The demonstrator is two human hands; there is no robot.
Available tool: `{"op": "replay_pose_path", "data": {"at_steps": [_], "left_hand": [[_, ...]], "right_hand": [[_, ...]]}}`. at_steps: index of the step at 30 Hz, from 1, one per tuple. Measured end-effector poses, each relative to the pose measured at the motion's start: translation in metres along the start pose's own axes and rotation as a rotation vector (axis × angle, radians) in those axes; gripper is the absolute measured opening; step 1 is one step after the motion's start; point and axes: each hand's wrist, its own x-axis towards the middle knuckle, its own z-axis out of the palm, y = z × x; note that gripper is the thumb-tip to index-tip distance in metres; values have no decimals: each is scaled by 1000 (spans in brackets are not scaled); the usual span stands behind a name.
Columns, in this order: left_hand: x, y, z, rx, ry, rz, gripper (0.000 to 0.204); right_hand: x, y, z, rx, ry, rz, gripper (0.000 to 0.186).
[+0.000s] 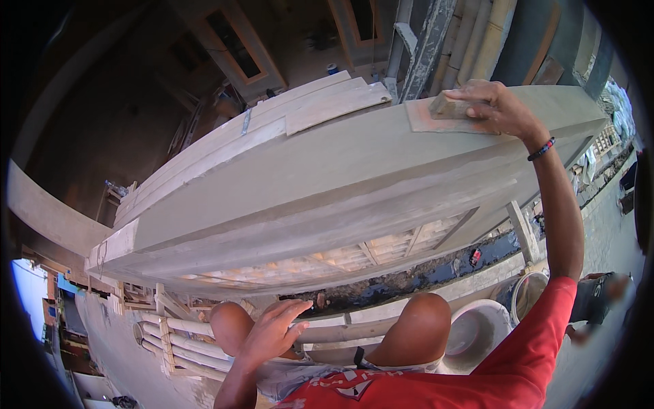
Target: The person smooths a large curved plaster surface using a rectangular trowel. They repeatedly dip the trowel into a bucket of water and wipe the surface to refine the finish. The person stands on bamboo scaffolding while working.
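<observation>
My right hand (496,108) reaches up and grips the wooden block handle of a flat plastering float (436,117), pressed flat on the top of a wet grey cement ledge (327,184). A dark beaded band sits on that wrist. My left hand (270,332) hangs low with its fingers spread, holding nothing, just above my bare left knee. Both knees show at the bottom, resting against bamboo scaffold poles (197,327). I wear a red shirt.
Wooden form boards (306,109) line the ledge's far edge. A white bucket (477,327) stands below right, beside a second pail. A dark drainage ditch (409,279) runs far beneath. Another person (603,296) stands at the lower right. Bamboo poles rise at top right.
</observation>
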Motion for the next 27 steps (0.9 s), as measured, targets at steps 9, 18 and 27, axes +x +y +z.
{"op": "replay_pose_path", "data": {"at_steps": [9,18,27], "left_hand": [[22,17,7,47,-50,241,39],[-28,-38,-23,-8,132,-45,40],[-59,-115,-69,-350,864,-37,33]], "right_hand": [[86,-88,93,72,-116,-273,46],[-48,19,-42,58,8,397,54],[-136,23,-108,-164,445,433,55]]}}
